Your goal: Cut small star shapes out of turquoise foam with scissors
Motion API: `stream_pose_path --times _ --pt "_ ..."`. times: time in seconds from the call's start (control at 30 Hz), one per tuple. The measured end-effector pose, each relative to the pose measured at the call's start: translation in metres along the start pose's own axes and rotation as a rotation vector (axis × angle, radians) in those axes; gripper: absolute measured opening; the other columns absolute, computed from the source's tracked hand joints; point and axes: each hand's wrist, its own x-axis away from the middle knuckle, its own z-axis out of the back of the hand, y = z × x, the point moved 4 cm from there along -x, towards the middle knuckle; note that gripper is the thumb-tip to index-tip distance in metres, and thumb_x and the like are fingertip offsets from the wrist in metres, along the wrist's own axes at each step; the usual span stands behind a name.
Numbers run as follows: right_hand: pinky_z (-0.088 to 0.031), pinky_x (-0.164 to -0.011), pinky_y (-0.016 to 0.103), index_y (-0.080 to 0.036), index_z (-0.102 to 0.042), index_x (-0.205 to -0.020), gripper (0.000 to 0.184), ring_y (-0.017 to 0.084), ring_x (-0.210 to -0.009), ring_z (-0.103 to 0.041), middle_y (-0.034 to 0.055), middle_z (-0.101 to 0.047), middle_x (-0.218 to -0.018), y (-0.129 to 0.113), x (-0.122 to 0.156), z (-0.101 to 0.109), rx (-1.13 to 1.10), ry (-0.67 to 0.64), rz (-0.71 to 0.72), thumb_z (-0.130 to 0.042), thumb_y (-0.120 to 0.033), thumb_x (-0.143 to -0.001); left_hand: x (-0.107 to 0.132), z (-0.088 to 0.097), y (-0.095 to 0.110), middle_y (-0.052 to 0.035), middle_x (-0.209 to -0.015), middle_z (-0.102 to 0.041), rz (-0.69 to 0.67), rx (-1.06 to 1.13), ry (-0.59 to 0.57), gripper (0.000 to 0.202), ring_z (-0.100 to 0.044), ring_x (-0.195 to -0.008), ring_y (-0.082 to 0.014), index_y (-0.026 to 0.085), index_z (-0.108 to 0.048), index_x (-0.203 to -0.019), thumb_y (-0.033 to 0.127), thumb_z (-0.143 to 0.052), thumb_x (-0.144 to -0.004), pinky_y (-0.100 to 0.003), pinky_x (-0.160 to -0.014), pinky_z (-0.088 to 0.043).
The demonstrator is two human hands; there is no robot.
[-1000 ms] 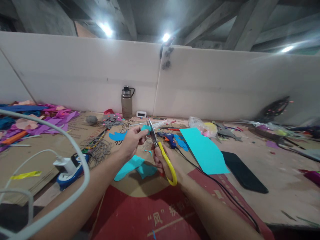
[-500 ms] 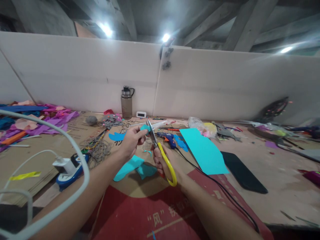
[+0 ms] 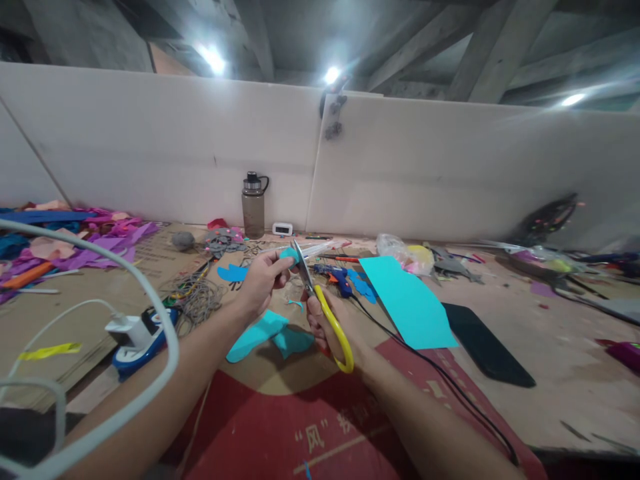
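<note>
My left hand (image 3: 266,281) pinches a small turquoise paper piece (image 3: 289,255) between thumb and fingers. Yellow-handled scissors (image 3: 327,317) are gripped in my right hand (image 3: 320,320), their blades pointing up and touching or nearly touching the paper's right edge. Whether the blades are cutting I cannot tell. Below my hands, turquoise cut-out pieces (image 3: 257,335) lie on the cardboard (image 3: 270,385), with a thin curled scrap (image 3: 296,304) just above them. To the right lies a larger turquoise sheet (image 3: 410,303). A blue glue gun (image 3: 343,280) rests behind my right hand.
A black phone-like slab (image 3: 490,345) lies right of the sheet, and a black cable (image 3: 430,363) runs to the front. At left are a power strip (image 3: 145,347), tangled wire (image 3: 197,297) and colourful scraps (image 3: 100,240). A bottle (image 3: 253,207) stands against the white partition (image 3: 165,140).
The small turquoise piece has turned or shifted slightly in my left fingers beside the blades. Both hands and the scissors stay almost in the same place.
</note>
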Motion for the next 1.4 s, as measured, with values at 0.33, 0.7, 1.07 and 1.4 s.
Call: stream_pose_path --times 0.33,0.7,1.07,1.4 --pt "-0.028 -0.039 0.017 -0.024 -0.051 -0.092 0.053 0.006 -0.043 -0.030 -0.0088 -0.038 -0.059 0.006 -0.001 0.006 0.078 -0.014 0.055 -0.065 -0.074 -0.085 -0.002 0.003 0.000 -0.0002 -0.059 -0.059 -0.017 -0.016 -0.004 0.028 -0.041 -0.045 -0.0048 0.015 -0.064 -0.068 0.037 -0.081 -0.071 -0.019 -0.045 -0.024" --pt "-0.027 -0.035 0.016 -0.023 -0.047 -0.091 0.064 0.005 -0.042 -0.028 -0.0106 -0.037 -0.057 0.002 -0.001 0.002 0.041 -0.052 0.034 -0.063 -0.084 -0.078 -0.003 0.005 -0.001 0.0003 -0.059 -0.059 -0.013 -0.028 -0.004 0.028 -0.041 -0.045 -0.0046 0.015 -0.063 -0.068 0.036 -0.080 -0.071 -0.019 -0.045 -0.025" --pt "-0.029 -0.032 0.012 -0.024 -0.047 -0.097 0.072 0.004 -0.041 -0.028 -0.0123 -0.039 -0.059 0.009 -0.001 -0.004 -0.152 -0.039 -0.035 -0.069 -0.086 -0.070 -0.003 0.005 0.000 0.0017 -0.055 -0.054 -0.018 -0.035 0.001 0.029 -0.039 -0.045 -0.0052 0.015 -0.064 -0.067 0.038 -0.081 -0.071 -0.020 -0.046 -0.024" --pt "-0.027 -0.033 0.012 -0.024 -0.046 -0.096 0.067 0.003 -0.041 -0.027 -0.0120 -0.039 -0.059 0.005 0.002 -0.004 -0.143 -0.048 -0.036 -0.069 -0.083 -0.074 0.000 0.003 0.001 0.0019 -0.055 -0.054 -0.001 -0.054 0.007 0.031 -0.041 -0.046 -0.0057 0.016 -0.060 -0.065 0.038 -0.081 -0.069 -0.021 -0.047 -0.026"
